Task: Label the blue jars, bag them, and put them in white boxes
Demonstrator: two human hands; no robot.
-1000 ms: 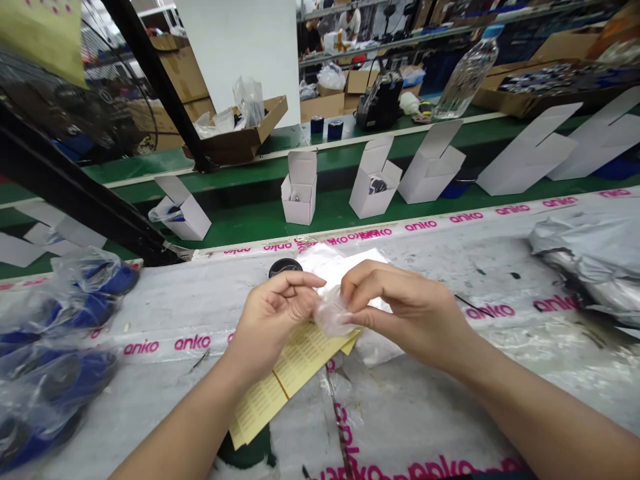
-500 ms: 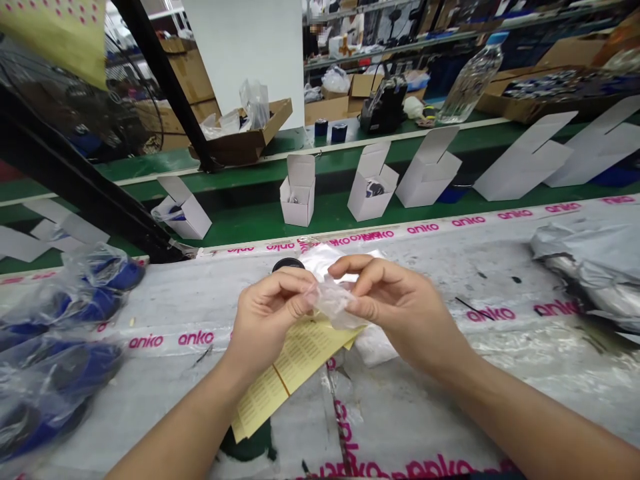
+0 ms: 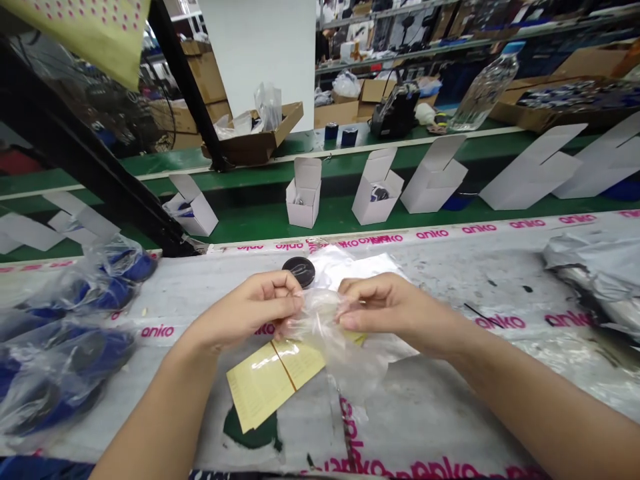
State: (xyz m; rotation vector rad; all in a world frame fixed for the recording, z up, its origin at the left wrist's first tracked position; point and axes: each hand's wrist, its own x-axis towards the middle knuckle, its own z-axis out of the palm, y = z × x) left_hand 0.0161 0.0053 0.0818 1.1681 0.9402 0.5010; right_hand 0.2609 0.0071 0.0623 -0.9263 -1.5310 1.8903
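Plastic bag (image 3: 345, 347), probably, between the fingers (image 3: 285, 307)

The thin plastic bag (image 3: 350, 357) is clear, colourless and wrinkled. It is pinched near its top at nine and three o'clock, while the loose lower part spreads toward five o'clock, softly creased.
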